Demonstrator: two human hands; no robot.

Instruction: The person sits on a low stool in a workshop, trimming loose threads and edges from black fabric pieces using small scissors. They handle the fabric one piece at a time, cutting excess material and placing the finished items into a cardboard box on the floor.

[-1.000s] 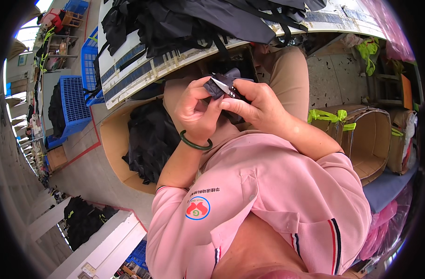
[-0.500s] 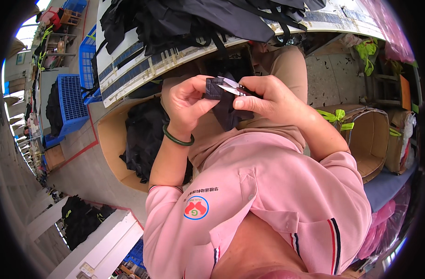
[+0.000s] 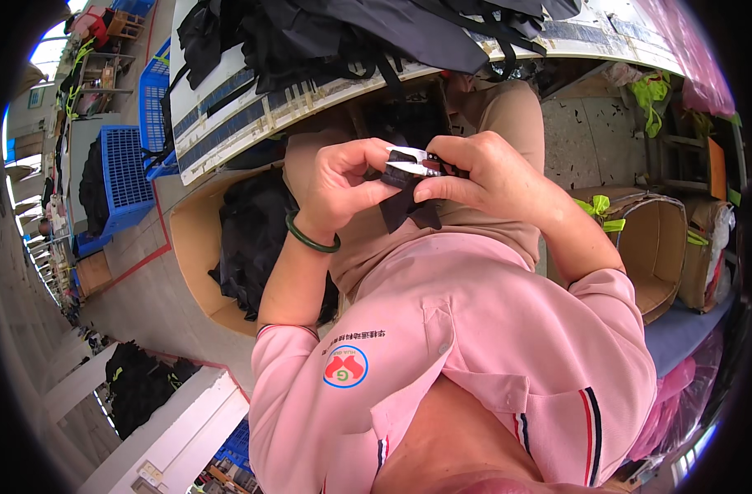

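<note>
Between the thumb and fingers of my left hand point(image 3: 343, 183) is pinched a small black fabric piece point(image 3: 410, 212), its lower part hanging down over my lap. My right hand point(image 3: 479, 169) is closed around thread snips point(image 3: 415, 163) with pale pointed blades and a dark handle. The blades are spread and lie at the edge of the fabric, close to my left fingertips. Whether a thread is between them is too small to tell. A dark green bangle point(image 3: 312, 234) circles my left wrist.
A worn white table point(image 3: 219, 136) ahead carries a heap of black fabric pieces point(image 3: 343, 37). Left of my legs, a cardboard box point(image 3: 196, 239) holds more black cloth. Blue plastic crates point(image 3: 130, 177) stand farther left. An open carton point(image 3: 651, 247) is at my right.
My left hand and the fabric have shifted slightly right, toward the snips. The blades have turned to point more directly left and are more widely spread at the cloth's edge.
</note>
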